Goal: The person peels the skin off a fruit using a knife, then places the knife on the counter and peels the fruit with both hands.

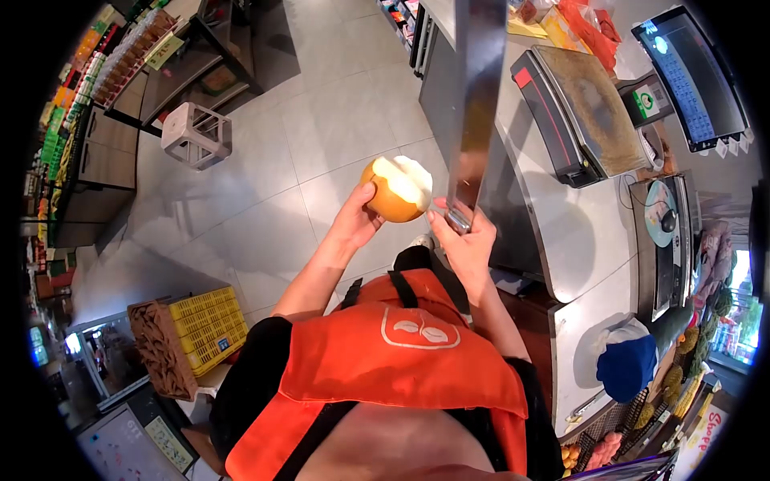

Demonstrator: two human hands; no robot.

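My left hand [358, 215] is closed around a round golden-brown pear [393, 204], held over the floor in front of the apron. The pear's upper side is bare of skin and shows pale flesh; brown skin covers the rest. Just to the right, my right hand [467, 245] grips a large knife [480, 96] low down, its wide shiny blade pointing up and away past the top of the view. My right thumb is close to the pear's right side; I cannot tell if it touches. An orange apron [417, 345] with a white leaf print covers my front.
On the right, a counter [553, 216] carries a weighing scale [589, 112], a screen [694, 80] and a blue and white cap-like item [626, 365]. A plastic stool [196, 136] stands on the tiled floor at left. Nearer is a yellow crate [208, 325]. Stocked shelves [88, 88] line the far left.
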